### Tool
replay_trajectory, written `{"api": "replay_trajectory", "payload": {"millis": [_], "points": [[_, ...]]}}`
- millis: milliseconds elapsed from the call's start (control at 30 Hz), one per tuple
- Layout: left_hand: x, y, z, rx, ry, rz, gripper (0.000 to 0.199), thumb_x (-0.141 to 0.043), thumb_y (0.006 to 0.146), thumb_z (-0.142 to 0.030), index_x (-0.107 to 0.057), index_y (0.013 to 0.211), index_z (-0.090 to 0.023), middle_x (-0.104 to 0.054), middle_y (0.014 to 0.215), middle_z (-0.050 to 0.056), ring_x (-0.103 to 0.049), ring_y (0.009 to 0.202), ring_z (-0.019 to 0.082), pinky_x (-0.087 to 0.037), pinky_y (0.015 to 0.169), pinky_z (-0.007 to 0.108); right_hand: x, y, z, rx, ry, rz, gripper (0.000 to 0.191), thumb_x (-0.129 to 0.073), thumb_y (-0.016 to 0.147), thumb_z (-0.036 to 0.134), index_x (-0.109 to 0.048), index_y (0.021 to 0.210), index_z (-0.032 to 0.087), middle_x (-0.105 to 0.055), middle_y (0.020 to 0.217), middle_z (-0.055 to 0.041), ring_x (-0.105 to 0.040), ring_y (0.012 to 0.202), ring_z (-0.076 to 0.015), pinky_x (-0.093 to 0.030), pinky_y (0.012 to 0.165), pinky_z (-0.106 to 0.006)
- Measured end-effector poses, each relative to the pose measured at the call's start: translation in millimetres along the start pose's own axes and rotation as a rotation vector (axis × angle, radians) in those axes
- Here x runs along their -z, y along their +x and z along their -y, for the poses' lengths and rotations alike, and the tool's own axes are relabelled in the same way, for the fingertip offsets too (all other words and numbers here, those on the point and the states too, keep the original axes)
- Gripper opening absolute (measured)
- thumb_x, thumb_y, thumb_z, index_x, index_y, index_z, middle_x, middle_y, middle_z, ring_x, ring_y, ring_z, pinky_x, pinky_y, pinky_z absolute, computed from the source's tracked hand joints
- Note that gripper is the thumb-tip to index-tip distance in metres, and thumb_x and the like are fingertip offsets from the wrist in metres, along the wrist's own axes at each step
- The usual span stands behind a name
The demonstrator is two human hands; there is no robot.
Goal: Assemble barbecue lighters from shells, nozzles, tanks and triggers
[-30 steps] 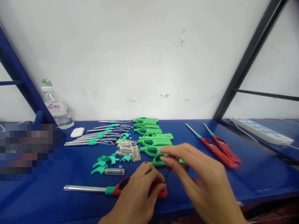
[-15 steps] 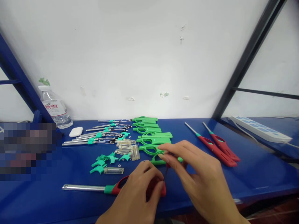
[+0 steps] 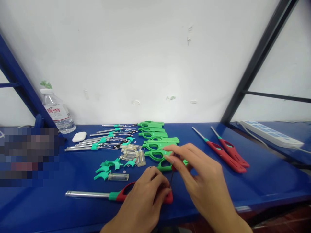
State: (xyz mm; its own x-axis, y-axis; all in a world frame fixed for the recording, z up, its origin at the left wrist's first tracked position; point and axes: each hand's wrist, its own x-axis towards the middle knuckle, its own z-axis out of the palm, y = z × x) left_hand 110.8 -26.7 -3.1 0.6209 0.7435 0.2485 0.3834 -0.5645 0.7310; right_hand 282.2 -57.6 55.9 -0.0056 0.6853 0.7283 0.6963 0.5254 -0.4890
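Observation:
Near the table's front edge lies a red long-nosed lighter (image 3: 121, 195) with a silver barrel and a green collar. My left hand (image 3: 143, 200) is closed on its handle, covering most of it. Pinched in the fingers of my right hand (image 3: 200, 176) is a screwdriver (image 3: 172, 176); its thin dark shaft points down at the rear of the red handle. My fingers hide most of the screwdriver's grip, and its tip is hard to make out. Just beyond, a green handle shell (image 3: 164, 165) is partly behind my right hand.
Several green shells (image 3: 161, 140), silver barrels with wires (image 3: 91, 147), clear fuel tanks (image 3: 118, 177) and green triggers (image 3: 101, 175) lie on the blue table (image 3: 36, 207). Two red lighters (image 3: 227, 157) rest at right. A water bottle (image 3: 59, 113), white case (image 3: 79, 137) and power strip (image 3: 272, 134) stand farther out.
My right hand has shifted slightly up and left, and more of the screwdriver's shaft shows. The left hand and the red lighter have hardly moved.

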Motion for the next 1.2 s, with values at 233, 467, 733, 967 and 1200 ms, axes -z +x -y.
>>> {"api": "replay_trajectory", "payload": {"millis": [233,467,733,967,1200], "points": [[-0.1,1,-2,-0.004,-0.003,0.001,0.022,-0.048,0.104,-0.006,-0.058,0.092,-0.022,-0.06,0.104,0.002,-0.061,0.095,0.019,-0.046,0.087,0.032,0,0,1,0.008,-0.028,0.004,0.018,-0.064,0.105,0.018,-0.075,0.116,0.027,-0.076,0.1,0.0002,-0.073,0.085,-0.0142,-0.054,0.075,-0.024],[1.4,1,-3,-0.012,-0.06,-0.006,0.026,-0.047,0.106,-0.01,-0.068,0.1,-0.023,-0.063,0.108,0.004,-0.064,0.1,0.021,-0.049,0.091,0.034,0,-2,7,0.041,-0.057,0.04,0.021,-0.063,0.105,0.021,-0.075,0.119,0.031,-0.075,0.096,0.0014,-0.07,0.078,-0.013,-0.048,0.06,-0.023],[-0.3,0,1,-0.019,-0.073,-0.032,0.024,-0.049,0.105,-0.012,-0.069,0.097,-0.022,-0.065,0.11,0.005,-0.065,0.104,0.022,-0.051,0.092,0.034,0,-3,5,0.078,-0.121,0.046,0.016,-0.064,0.106,0.029,-0.075,0.117,0.031,-0.062,0.085,0.0023,-0.065,0.066,-0.0132,-0.049,0.06,-0.026],[2.8,1,-4,-0.013,-0.087,-0.029,0.023,-0.051,0.104,-0.013,-0.068,0.093,-0.023,-0.065,0.104,0.002,-0.065,0.094,0.018,-0.051,0.087,0.031,9,-3,6,0.042,-0.029,0.177,0.036,-0.051,0.109,0.023,-0.059,0.142,0.035,-0.07,0.127,-0.0004,-0.07,0.114,-0.0162,-0.055,0.092,-0.028],[6.4,-1,-10,-0.014,0.001,-0.013,0.017,-0.048,0.107,-0.019,-0.064,0.104,-0.025,-0.065,0.11,0.003,-0.065,0.104,0.021,-0.051,0.098,0.037,15,-2,2,0.014,0.058,0.188,0.036,-0.062,0.104,0.011,-0.062,0.129,0.038,-0.072,0.112,0.0076,-0.071,0.099,-0.0088,-0.051,0.087,-0.019]]}}
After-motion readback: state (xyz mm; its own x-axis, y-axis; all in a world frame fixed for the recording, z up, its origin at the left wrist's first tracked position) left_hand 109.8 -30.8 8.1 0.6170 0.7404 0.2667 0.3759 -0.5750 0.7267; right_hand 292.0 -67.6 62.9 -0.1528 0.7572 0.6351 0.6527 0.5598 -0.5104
